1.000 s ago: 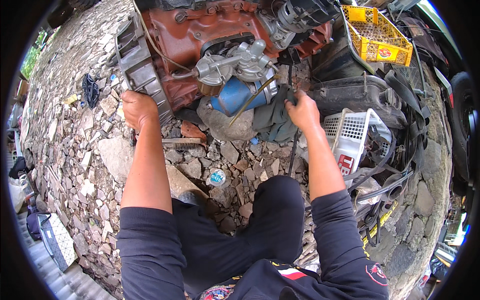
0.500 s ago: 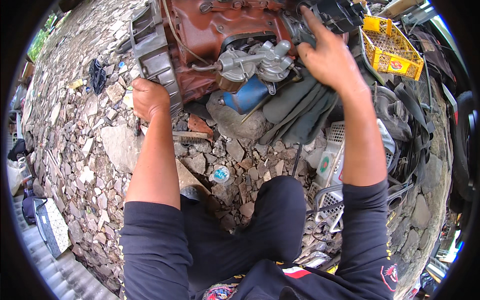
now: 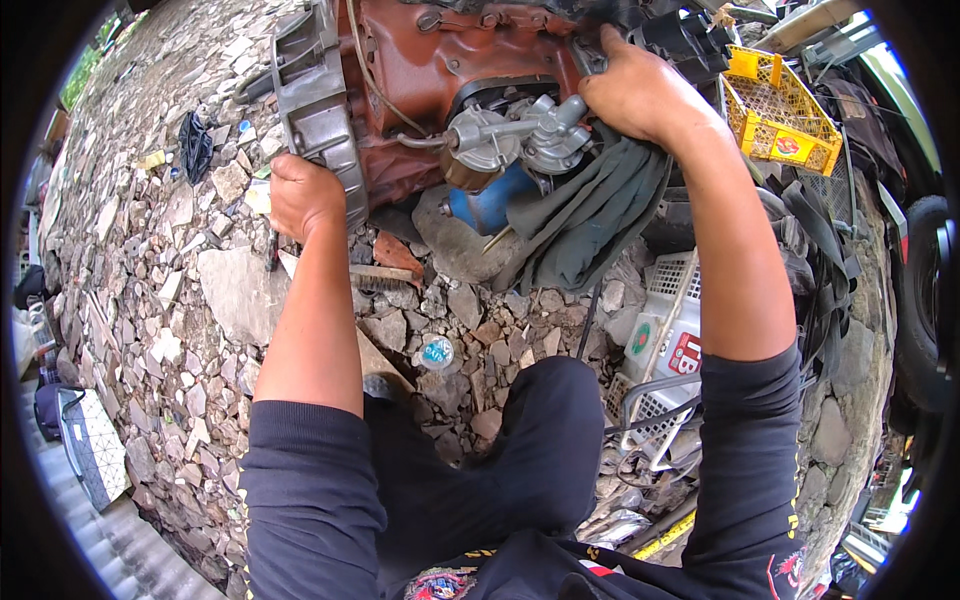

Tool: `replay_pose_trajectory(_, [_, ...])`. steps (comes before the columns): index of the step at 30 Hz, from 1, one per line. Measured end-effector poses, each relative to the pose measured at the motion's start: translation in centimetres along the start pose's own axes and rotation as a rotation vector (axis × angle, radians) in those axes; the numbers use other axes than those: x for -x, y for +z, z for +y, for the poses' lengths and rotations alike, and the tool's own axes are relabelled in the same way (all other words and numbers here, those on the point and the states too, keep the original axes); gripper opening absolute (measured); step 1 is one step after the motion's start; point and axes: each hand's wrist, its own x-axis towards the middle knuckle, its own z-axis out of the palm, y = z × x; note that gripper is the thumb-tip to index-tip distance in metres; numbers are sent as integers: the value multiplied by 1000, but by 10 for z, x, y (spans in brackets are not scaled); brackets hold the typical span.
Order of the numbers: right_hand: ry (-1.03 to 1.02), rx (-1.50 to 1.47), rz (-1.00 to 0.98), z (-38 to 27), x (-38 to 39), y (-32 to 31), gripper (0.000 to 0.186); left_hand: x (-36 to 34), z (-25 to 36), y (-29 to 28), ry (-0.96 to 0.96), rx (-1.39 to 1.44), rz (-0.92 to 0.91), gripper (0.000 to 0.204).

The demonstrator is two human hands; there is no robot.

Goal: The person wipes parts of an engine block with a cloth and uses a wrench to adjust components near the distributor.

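A red-brown engine (image 3: 420,60) with a grey bell housing (image 3: 315,90) at its left end fills the top. My left hand (image 3: 303,197) is closed around the housing's lower left edge. At the engine's right end, my right hand (image 3: 645,90) reaches in with the index finger extended against it. A dark grey-green cloth (image 3: 590,215) hangs from under that hand, its other fingers curled and mostly hidden. Between the hands sit a grey metal fuel pump (image 3: 485,140) and a blue oil filter (image 3: 490,205), which the cloth partly covers.
Broken stone (image 3: 160,330) covers the ground. A wooden-backed wire brush (image 3: 385,273) and a clear plastic cup (image 3: 437,352) lie near my knees. To the right are a white plastic crate (image 3: 665,320), a yellow crate (image 3: 785,125) and a tyre (image 3: 925,300).
My right hand has drawn slightly down and right, its index finger less visible. The cloth has swung left and bunched up, covering more of the oil filter. My left hand keeps its hold.
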Motion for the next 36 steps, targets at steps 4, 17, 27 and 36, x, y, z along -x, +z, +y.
replay_pose_trajectory(4, [44,-55,132,-2,5,7,73,0,2,0,-13,-4,-21,64])
replay_pose_trajectory(17, [317,-1682,140,107,63,59,24,2,-2,9,-1,-10,8,59])
replay_pose_trajectory(27, [341,-2369,692,67,-22,62,30,-9,-12,9,-11,-8,6,63])
replay_pose_trajectory(36, [54,-1905,705,94,-62,96,29,-6,-6,13,-40,-19,-11,64])
